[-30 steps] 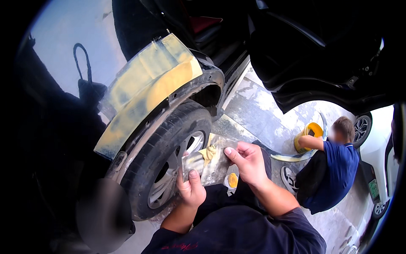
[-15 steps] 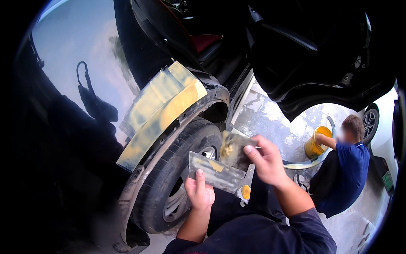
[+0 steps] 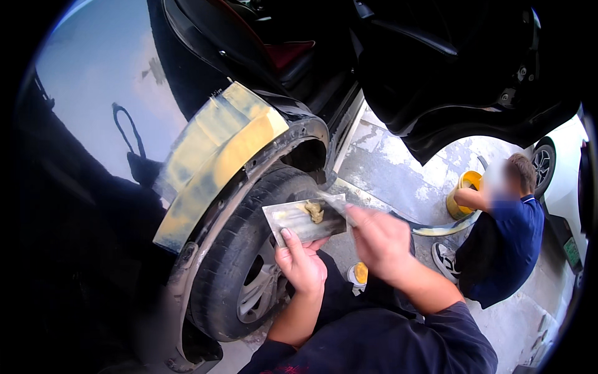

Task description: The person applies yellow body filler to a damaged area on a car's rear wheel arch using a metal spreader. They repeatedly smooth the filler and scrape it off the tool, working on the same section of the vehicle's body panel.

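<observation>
left hand (image 3: 303, 265) pinches a plate (image 3: 288, 219), right hand (image 3: 381, 244) a spreader (image 3: 333, 201) — putty (image 3: 314, 212) on the plate between them.

- Flat plate (image 3: 296, 220): grey, rectangular, smeared with pale streaks and dark toward its right end; gripped along its lower edge by the left hand (image 3: 303, 265), thumb on top.
- Putty (image 3: 314, 212): a small yellowish-olive lump, uneven, resting on the plate's upper right part.
- Spreader (image 3: 333, 200): thin, pale grey, blurred, held slantwise in the right hand (image 3: 381, 242), just beside the putty; whether they touch is unclear.
</observation>
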The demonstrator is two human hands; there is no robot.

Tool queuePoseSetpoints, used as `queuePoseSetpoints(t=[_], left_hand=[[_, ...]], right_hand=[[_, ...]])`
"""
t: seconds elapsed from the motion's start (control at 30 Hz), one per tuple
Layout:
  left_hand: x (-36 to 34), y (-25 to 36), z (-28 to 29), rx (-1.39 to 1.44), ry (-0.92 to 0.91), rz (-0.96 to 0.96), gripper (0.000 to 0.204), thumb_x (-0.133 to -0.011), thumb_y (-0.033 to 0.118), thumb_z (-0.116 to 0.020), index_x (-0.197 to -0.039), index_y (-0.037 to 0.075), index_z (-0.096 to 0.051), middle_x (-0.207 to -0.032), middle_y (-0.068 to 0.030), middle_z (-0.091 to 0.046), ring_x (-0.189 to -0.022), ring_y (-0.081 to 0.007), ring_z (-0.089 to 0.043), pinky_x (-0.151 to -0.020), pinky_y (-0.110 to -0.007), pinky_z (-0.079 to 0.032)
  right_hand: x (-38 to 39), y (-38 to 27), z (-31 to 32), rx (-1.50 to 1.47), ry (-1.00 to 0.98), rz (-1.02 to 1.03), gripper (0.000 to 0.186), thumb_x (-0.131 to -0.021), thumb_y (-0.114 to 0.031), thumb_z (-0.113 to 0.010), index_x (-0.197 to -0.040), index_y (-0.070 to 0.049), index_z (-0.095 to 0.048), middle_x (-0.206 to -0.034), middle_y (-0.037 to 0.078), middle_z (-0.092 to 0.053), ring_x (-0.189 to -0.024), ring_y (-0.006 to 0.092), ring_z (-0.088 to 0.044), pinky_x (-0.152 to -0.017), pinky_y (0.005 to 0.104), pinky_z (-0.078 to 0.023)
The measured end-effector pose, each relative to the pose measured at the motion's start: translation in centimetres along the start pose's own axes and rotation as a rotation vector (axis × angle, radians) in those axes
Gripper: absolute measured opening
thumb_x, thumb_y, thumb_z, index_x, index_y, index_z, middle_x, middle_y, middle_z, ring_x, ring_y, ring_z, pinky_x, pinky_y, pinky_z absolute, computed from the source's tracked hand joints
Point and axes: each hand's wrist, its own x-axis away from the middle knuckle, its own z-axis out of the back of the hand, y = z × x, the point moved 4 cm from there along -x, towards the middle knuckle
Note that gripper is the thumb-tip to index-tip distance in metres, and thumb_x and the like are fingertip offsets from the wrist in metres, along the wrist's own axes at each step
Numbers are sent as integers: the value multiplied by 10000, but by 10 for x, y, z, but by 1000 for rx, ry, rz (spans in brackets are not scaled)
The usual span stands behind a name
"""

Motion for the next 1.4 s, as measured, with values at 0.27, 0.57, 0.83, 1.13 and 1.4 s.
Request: queuePoseSetpoints(t=[0.27, 0.57, 0.83, 1.13, 1.4], left_hand=[[7, -8, -3, 50, 55, 77, 447, -1078, 310, -374, -1270, -85, -454, -1164, -245, -613, -954, -310, -683, -745, -395, -607], [12, -7, -8, 19, -52, -7, 387, -1076, 274, -392, -1228, -66, -496, -1143, -223, -638, -966, -313, -688, -769, -421, -617], [16, -15, -4, -57, -65, -79, 387, -1078, 250, -368, -1243, -80, -484, -1182, -236, -620, -999, -324, -681, -780, -436, -623], [16, -13, 10, -115, -60, -144, 369, -1071, 228, -393, -1250, -84, -478, -1158, -220, -621, -984, -286, -679, -769, -381, -624], [-4, 13, -1, 171, -274, 61, 327, -1067, 219, -418, -1214, -55, -518, -1136, -184, -645, -995, -252, -667, -821, -379, -579]], right_hand=[[20, 3, -23, 22, -36, 95, 461, -720, -64, -627, -1164, 60, -622, -989, 163, -689, -874, 262, -703, -706, 333, -574], [16, 16, -24, 5, -143, 38, 485, -738, -130, -595, -1176, 78, -609, -1004, 160, -689, -920, 275, -696, -710, 328, -587], [13, 7, -24, 44, -146, 161, 443, -741, -119, -612, -1145, 61, -624, -998, 133, -694, -907, 246, -706, -700, 305, -588], [8, -9, -13, 59, -131, 354, 343, -751, -38, -602, -1077, 43, -674, -955, 155, -708, -892, 279, -716, -712, 332, -592], [-11, 25, 20, -653, -1, -73, 348, -830, 80, -656, -1159, -27, -692, -1018, 145, -723, -901, 281, -717, -770, 318, -573]])
